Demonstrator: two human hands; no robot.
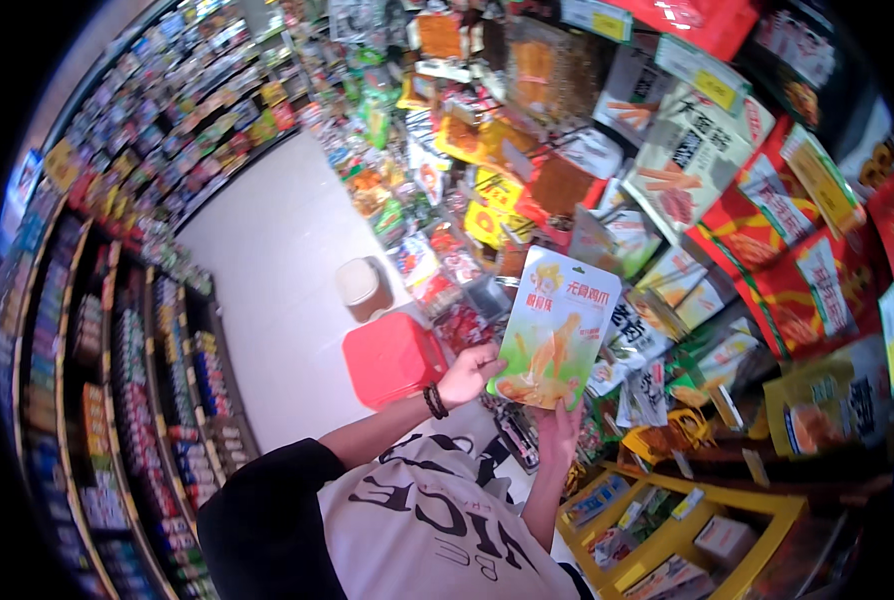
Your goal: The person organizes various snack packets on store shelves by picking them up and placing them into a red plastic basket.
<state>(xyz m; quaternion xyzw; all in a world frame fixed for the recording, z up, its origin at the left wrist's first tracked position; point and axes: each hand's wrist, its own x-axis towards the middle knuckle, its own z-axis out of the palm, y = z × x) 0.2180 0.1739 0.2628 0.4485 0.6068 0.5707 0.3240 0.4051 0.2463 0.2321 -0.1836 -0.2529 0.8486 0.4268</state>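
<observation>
A white, yellow and green snack pouch (557, 330), printed with a picture of chicken feet, is held upright in front of the hanging snack packs. My left hand (472, 374), with a dark beaded bracelet on its wrist, pinches the pouch's lower left edge. Below, my right hand (559, 432) grips the bottom edge, its fingers partly behind the pouch. Close behind and to the right hang other packs, among them a pale green pouch (692, 155) and a red pouch (822, 290).
A red plastic stool or box (392, 360) stands on the pale floor (267, 220), with a small white-and-brown container (362, 285) behind it. Yellow shelf bins (697, 520) lie at the lower right. Stocked shelves (137, 390) run along the left side.
</observation>
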